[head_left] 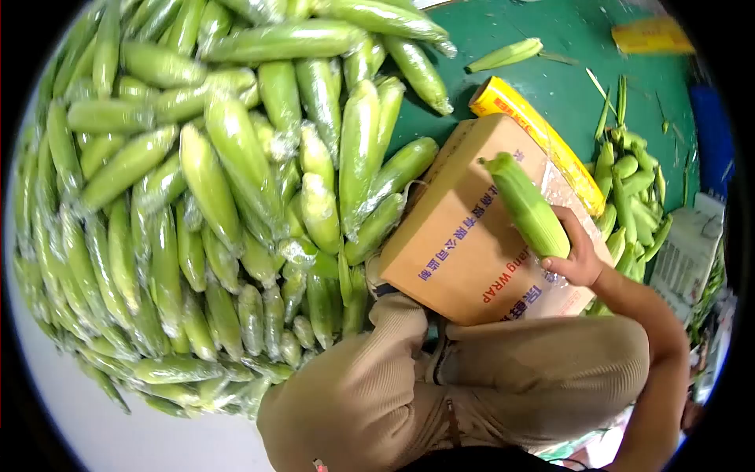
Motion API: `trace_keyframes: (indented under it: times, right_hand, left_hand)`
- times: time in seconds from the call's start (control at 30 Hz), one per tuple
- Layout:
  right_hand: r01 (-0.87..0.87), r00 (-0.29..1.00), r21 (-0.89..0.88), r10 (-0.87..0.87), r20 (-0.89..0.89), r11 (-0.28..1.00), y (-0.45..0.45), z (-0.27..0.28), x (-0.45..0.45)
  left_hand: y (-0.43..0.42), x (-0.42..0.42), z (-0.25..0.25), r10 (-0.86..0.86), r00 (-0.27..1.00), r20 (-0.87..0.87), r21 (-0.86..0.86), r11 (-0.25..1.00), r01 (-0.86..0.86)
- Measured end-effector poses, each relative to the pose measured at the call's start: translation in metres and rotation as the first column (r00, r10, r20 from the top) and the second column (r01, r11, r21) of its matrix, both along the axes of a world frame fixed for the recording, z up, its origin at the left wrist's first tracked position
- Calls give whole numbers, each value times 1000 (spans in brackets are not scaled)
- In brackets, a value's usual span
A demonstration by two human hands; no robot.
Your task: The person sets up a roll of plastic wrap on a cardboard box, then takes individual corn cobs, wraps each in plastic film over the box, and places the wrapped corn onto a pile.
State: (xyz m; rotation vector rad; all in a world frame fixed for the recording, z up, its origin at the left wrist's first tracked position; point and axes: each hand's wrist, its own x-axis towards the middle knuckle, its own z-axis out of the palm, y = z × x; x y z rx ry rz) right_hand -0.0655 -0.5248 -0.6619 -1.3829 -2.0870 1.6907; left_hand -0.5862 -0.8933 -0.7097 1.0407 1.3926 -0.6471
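My right hand (580,253) is wrapped round the lower end of an ear of corn (525,203) in its green husk. The ear is tilted, its narrow tip pointing up and left, over a brown cardboard box (429,228) with blue and red print. A yellow roll box (543,138) lies along the box's far right edge, and clear film (560,186) shows on the cardboard beside my hand. My left hand is out of the frame.
A large heap of film-wrapped corn ears (236,149) fills the left side. Unwrapped corn ears (635,185) are piled at the right on the green surface (574,82). One loose ear (505,55) and another yellow item (654,36) lie farther back. My bent legs (543,370) are in front.
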Motion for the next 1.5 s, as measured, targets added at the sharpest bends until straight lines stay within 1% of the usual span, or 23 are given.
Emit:
trace_keyframes:
  times: [0.1,0.17,0.3,0.33,0.43,0.5,0.57,0.63,0.73,0.83,0.87,0.9,0.97,1.0,1.03,1.1,1.17,1.23,1.37,1.4,1.43,1.47,1.5]
  right_hand:
    - [6,997,-171,-18,-70,985,23,12,-4]
    - [46,999,-192,-45,9,980,28,23,-7]
    - [254,960,-78,-261,-105,964,-6,28,11]
    - [335,924,-132,-353,-146,933,-22,29,20]
    - [561,827,68,-555,-91,825,-77,42,47]
    - [655,755,72,-653,-50,752,-115,59,76]
    - [700,711,-73,-703,-17,710,-150,105,92]
    - [767,636,77,-770,38,637,-189,139,101]
    - [782,542,207,-806,239,588,-245,168,111]
    - [818,452,211,-824,341,535,-298,184,114]
    - [845,450,181,-852,267,503,-322,182,112]
    - [865,447,155,-874,192,477,-347,173,114]
    - [955,284,-96,-958,36,279,-404,152,91]
    - [967,247,-70,-968,30,245,-428,144,68]
    - [970,242,-35,-963,118,239,-444,135,46]
    - [890,442,82,-893,80,448,-463,126,5]
    - [698,691,107,-705,162,709,-468,180,-18]
    - [665,723,55,-661,201,745,-481,222,-35]
    - [695,695,102,-701,156,712,-525,233,-46]
    - [706,680,141,-720,138,693,-537,228,-45]
    - [748,643,91,-752,145,658,-544,236,-44]
    - [784,577,104,-781,238,611,-549,244,-42]
    - [802,540,211,-829,144,559,-558,245,-34]
  left_hand:
    - [36,-28,10,160,987,-20,87,984,-158]
    - [63,-40,13,329,944,10,161,932,-326]
    - [128,-42,11,561,790,246,254,749,-611]
    - [145,-39,11,575,753,320,255,713,-653]
    - [183,-30,18,553,651,520,221,649,-728]
    - [206,-18,23,491,614,617,153,691,-707]
    - [230,1,31,416,580,700,73,767,-637]
    - [244,20,42,346,543,765,0,843,-538]
    - [251,56,92,255,590,766,-74,947,-313]
    - [261,58,69,-62,453,889,146,977,-153]
    - [269,56,53,5,362,932,36,994,-108]
    - [259,67,57,-40,300,953,90,984,-152]
    - [229,89,89,-146,175,974,189,946,-264]
    - [206,92,118,68,240,968,26,929,-370]
    - [193,94,127,137,258,956,-24,917,-397]
    - [187,88,129,145,291,946,-32,932,-361]
    - [192,84,126,114,327,938,-14,956,-293]
    - [195,86,127,92,361,928,-4,971,-238]
    - [209,99,133,42,375,926,16,988,-151]
    - [210,99,131,42,382,923,11,991,-136]
    - [212,100,131,45,391,919,3,993,-121]
    - [213,95,131,51,403,914,-9,994,-106]
    - [214,93,134,61,419,906,-28,996,-86]
